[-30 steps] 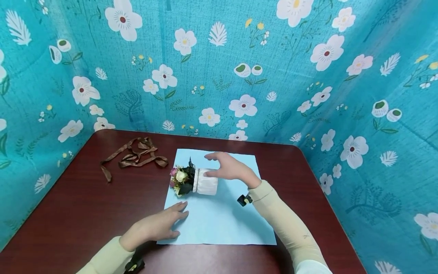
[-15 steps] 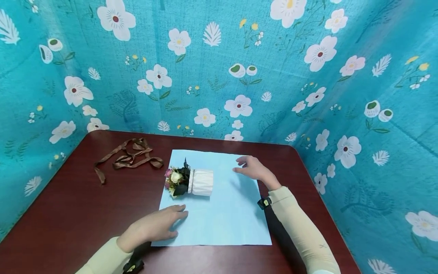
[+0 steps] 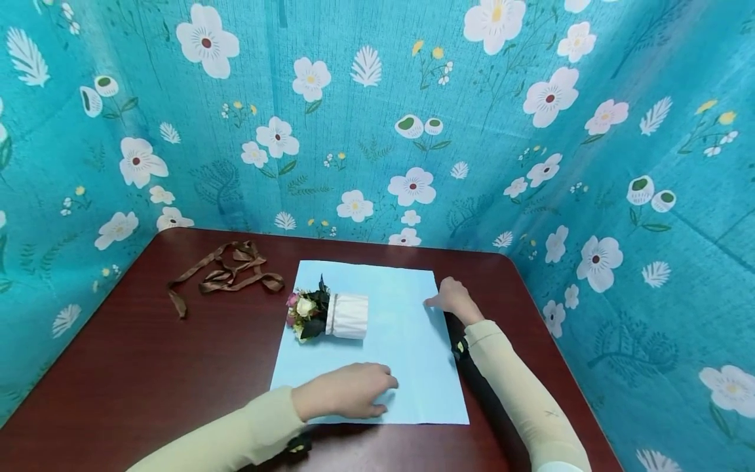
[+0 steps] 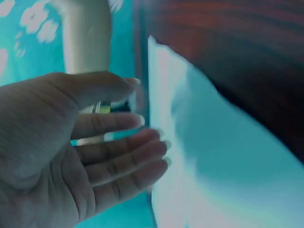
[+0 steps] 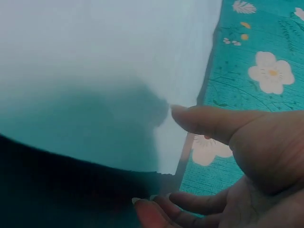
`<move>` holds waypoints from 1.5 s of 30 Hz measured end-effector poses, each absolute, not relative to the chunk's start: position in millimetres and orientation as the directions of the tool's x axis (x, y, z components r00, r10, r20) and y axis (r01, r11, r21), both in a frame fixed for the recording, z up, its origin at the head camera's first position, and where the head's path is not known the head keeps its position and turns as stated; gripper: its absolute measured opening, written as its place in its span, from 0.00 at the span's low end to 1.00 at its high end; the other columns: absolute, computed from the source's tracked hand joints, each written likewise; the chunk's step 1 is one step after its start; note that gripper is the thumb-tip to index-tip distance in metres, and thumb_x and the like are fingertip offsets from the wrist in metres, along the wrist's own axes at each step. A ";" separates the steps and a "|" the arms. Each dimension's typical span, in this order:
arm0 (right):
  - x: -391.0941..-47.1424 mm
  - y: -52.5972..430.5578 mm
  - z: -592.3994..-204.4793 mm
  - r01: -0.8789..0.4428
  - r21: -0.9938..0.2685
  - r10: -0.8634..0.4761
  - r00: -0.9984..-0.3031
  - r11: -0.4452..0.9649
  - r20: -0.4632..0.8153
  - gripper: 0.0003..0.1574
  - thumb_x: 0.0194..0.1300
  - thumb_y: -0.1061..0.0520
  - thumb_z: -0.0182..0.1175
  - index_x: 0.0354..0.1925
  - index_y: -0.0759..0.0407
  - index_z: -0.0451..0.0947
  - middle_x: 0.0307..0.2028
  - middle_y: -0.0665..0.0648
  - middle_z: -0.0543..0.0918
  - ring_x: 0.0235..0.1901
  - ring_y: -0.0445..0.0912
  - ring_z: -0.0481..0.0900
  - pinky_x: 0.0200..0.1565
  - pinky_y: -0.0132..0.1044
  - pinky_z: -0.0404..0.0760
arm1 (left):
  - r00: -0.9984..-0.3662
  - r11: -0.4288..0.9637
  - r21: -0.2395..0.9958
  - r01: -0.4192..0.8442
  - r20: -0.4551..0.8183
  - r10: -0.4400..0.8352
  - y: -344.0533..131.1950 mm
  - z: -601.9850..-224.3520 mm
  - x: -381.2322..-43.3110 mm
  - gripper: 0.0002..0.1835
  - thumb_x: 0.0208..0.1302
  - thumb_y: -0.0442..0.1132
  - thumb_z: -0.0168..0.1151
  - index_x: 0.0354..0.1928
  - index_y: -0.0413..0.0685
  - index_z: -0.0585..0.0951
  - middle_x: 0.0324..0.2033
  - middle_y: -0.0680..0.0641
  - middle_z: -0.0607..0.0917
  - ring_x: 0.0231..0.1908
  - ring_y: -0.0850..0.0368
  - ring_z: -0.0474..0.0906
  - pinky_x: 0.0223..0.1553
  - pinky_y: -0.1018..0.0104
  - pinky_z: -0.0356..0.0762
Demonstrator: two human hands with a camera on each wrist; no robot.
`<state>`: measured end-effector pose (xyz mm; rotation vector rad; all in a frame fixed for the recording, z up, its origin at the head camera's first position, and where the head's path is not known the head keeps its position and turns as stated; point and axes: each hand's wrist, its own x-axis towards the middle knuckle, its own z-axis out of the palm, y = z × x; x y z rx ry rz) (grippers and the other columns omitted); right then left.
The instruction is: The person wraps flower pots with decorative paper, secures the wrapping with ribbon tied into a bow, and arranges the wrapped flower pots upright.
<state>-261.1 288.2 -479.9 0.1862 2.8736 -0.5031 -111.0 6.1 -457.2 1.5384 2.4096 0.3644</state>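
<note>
A small bunch of artificial-looking flowers [image 3: 306,314], pink and cream with dark leaves, lies on its side in a white ribbed pot [image 3: 348,316] on a light blue sheet of paper [image 3: 401,341]. My left hand [image 3: 354,391] is over the near part of the sheet, its fingers loosely extended and holding nothing. My right hand [image 3: 455,300] is at the sheet's right edge towards the far corner. In the right wrist view, the thumb [image 5: 199,118] is over the paper while the fingers [image 5: 190,209] are beyond its edge, with a gap between them.
A crumpled brown ribbon [image 3: 236,269] lies at the back left of the dark red-brown table [image 3: 177,373]. A turquoise flowered cloth [image 3: 354,131] hangs behind the table and along its sides.
My right hand has moved from the white pot to the paper's right edge. My left hand has moved right across the near part of the sheet. The flowers stay lying down.
</note>
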 end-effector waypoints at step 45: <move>-288.5 305.8 -462.6 0.172 -0.646 -0.026 -0.958 0.744 -0.285 0.33 0.69 0.55 0.66 0.64 0.70 0.70 0.58 0.70 0.78 0.51 0.60 0.82 0.51 0.53 0.85 | -0.550 0.550 -0.215 0.807 0.066 0.832 134.1 -485.2 -79.0 0.18 0.65 0.52 0.64 0.50 0.54 0.74 0.25 0.53 0.76 0.20 0.61 0.71 0.18 0.71 0.74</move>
